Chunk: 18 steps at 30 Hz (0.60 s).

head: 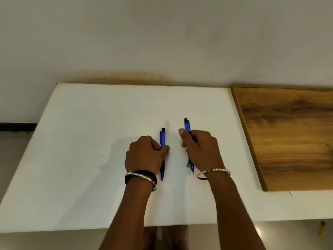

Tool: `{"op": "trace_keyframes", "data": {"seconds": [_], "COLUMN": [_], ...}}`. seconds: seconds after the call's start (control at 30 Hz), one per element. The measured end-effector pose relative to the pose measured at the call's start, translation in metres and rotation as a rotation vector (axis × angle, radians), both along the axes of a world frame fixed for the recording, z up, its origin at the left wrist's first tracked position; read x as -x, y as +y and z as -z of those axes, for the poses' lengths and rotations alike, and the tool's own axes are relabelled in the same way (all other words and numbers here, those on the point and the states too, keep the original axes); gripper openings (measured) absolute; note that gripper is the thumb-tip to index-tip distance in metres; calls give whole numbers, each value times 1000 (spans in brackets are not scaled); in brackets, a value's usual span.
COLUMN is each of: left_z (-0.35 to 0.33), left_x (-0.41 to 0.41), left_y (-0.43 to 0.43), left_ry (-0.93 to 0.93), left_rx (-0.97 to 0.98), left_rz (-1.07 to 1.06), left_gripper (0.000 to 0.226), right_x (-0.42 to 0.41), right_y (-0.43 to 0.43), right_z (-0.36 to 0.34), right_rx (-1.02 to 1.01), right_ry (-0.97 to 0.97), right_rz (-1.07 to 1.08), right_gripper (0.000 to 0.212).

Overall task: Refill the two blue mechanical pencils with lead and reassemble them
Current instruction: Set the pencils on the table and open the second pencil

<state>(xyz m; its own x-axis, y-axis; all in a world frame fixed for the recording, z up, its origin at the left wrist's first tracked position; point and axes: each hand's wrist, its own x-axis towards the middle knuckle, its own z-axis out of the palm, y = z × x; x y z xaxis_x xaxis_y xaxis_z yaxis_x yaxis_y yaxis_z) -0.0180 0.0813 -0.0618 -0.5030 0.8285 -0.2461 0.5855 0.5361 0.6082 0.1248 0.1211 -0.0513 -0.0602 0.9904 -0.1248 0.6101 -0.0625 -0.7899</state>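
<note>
Both pencils are near the middle of the white surface [86, 141]. The left hand [146, 156] curls thumb and fingers round the left pencil [162, 139]. The right hand [201, 150] grips the right pencil [187, 125], with a small teal thing [188, 164] tucked beneath, perhaps a lead case, its contents hidden. A cap tugged off carelessly could roll off the near edge.

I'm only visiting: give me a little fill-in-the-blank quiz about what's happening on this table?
The left hand grips the left pencil and the right hand the right pencil; both pencils are ____ in colour.
The wooden board lies on the person's ____ side.
The black band sits on the ____ wrist.
Missing words: blue; right; left.
</note>
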Motion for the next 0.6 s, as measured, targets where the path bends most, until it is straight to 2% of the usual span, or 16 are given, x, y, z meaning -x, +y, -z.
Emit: {"op": "trace_keyframes", "data": {"seconds": [0.1, 0.23, 0.37, 0.6], "left_z": [-1, -1, 0, -6], "left_x": [1, 7, 16, 19], "left_y": [1, 2, 3, 3], "left_ry": [-3, -79, -201, -344], "left_rx": [-11, -45, -135, -255], "left_rz": [6, -25, -95, -93], "left_gripper": [29, 28, 23, 21], "right_x": [11, 22, 29, 36], "right_y": [-7, -8, -10, -11], "right_z": [5, 3, 2, 7], "right_rx": [46, -22, 12, 44], "right_ry": [-234, -405, -428, -381], "right_rz": [-94, -91, -98, -53], "right_gripper": [39, 40, 42, 47]}}
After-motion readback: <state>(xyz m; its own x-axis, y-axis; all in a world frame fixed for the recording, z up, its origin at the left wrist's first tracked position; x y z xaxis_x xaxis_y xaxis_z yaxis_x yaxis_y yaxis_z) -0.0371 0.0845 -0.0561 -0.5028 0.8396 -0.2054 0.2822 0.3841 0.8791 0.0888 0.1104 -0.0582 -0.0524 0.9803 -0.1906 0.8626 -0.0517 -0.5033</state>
